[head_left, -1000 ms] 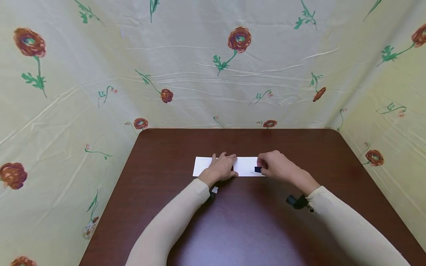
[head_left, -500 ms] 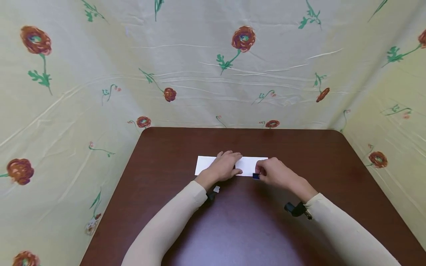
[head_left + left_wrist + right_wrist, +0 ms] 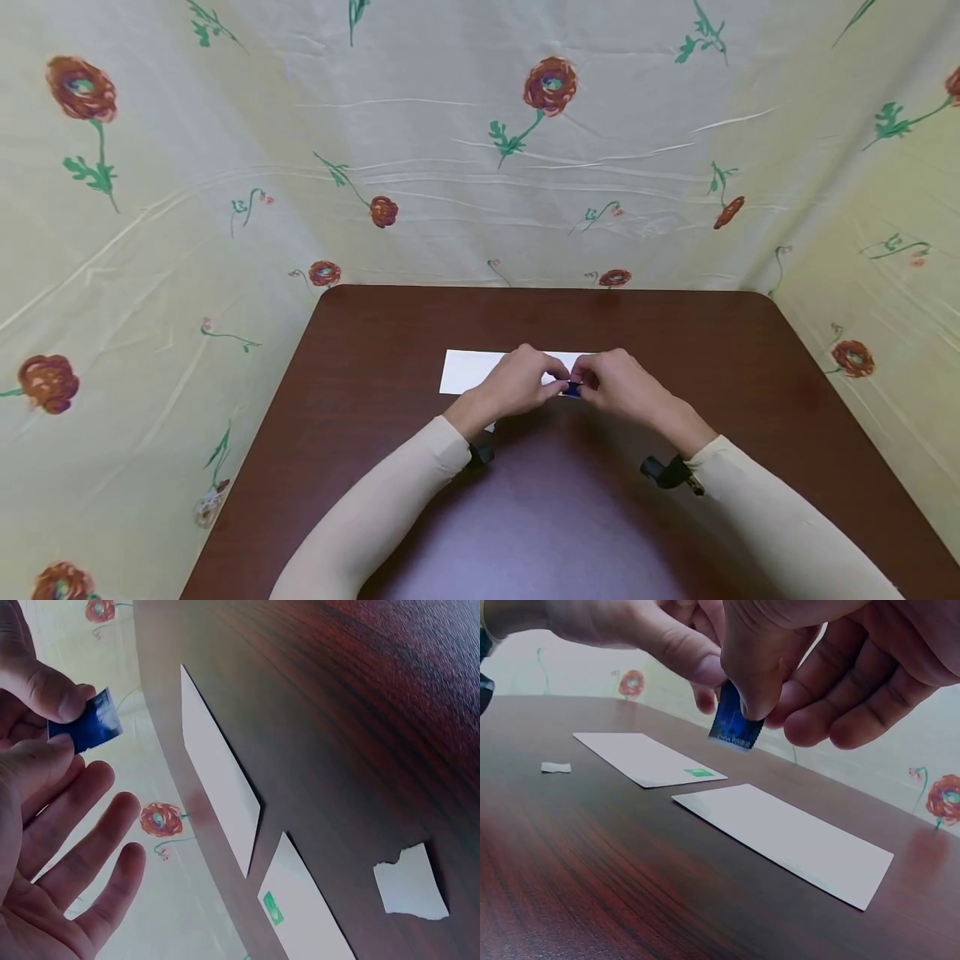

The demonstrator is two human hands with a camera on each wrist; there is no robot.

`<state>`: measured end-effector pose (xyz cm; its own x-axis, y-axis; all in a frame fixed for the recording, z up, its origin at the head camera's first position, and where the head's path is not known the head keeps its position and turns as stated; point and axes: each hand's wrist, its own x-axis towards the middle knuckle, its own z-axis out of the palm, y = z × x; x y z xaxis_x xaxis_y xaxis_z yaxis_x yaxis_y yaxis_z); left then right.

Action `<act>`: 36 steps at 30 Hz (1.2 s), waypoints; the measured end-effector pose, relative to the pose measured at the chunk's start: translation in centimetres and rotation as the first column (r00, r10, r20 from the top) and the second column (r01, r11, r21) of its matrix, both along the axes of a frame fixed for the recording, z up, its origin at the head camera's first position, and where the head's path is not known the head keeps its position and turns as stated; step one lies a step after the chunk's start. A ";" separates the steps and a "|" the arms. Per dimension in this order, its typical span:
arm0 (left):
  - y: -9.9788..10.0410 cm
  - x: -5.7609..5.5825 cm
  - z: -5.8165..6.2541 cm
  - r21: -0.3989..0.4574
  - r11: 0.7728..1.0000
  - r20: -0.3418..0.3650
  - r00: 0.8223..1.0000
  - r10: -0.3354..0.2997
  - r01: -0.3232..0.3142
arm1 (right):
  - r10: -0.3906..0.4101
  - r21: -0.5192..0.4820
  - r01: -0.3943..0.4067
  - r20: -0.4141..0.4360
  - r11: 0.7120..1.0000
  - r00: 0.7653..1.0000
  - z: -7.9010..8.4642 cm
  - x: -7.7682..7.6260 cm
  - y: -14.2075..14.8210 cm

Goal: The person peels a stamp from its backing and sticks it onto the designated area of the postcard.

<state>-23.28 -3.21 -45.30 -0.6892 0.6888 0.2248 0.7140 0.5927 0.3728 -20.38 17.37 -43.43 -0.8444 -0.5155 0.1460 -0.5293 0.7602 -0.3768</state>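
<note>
A small blue stamp (image 3: 572,389) with notched edges is held up between both hands. My left hand (image 3: 513,383) pinches one end of it with thumb and forefinger; its other fingers spread loosely in the left wrist view. My right hand (image 3: 626,385) pinches the stamp too, its thumb on the printed face in the right wrist view. Beneath the hands lie two white envelopes end to end. The left envelope (image 3: 641,759) bears a green stamp (image 3: 700,772) at one corner. No stamp shows on the visible face of the right envelope (image 3: 795,840).
A torn white paper scrap (image 3: 412,883) lies on the dark brown table (image 3: 525,508), nearer the body than the envelopes. Flower-patterned cloth (image 3: 450,125) hangs around the table's back and sides. A dark camera mount (image 3: 670,473) sits at the right wrist.
My left hand has lifted off the envelopes, moved right and taken hold of the stamp. My right hand has brought the stamp slightly left and toward the body.
</note>
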 end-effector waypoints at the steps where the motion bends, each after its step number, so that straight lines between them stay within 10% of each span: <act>1: 0.0 0.0 0.0 0.010 1.000 -0.002 1.000 0.005 -0.005 | -0.003 -0.006 0.003 -0.005 1.000 1.000 0.0 0.0 0.0; 13: -0.4 -0.1 0.0 0.054 0.997 0.008 0.999 0.052 -0.053 | -0.036 -0.051 0.036 0.000 0.998 0.999 -0.1 0.2 0.2; 27: -0.2 0.5 -0.3 0.079 0.952 0.090 0.953 0.290 -0.297 | -0.046 -0.092 0.041 -0.051 0.995 0.998 -1.1 0.5 -0.8; 36: 0.0 0.6 -0.6 0.113 0.978 0.187 0.970 0.155 -0.178 | -0.041 -0.111 0.031 -0.082 0.993 0.996 -1.4 0.6 -1.0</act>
<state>-22.66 -3.20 -45.92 -0.8283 0.5343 0.1684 0.5255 0.6371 0.5639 -19.78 16.34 -44.88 -0.8444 -0.4619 0.2714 -0.5356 0.7358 -0.4143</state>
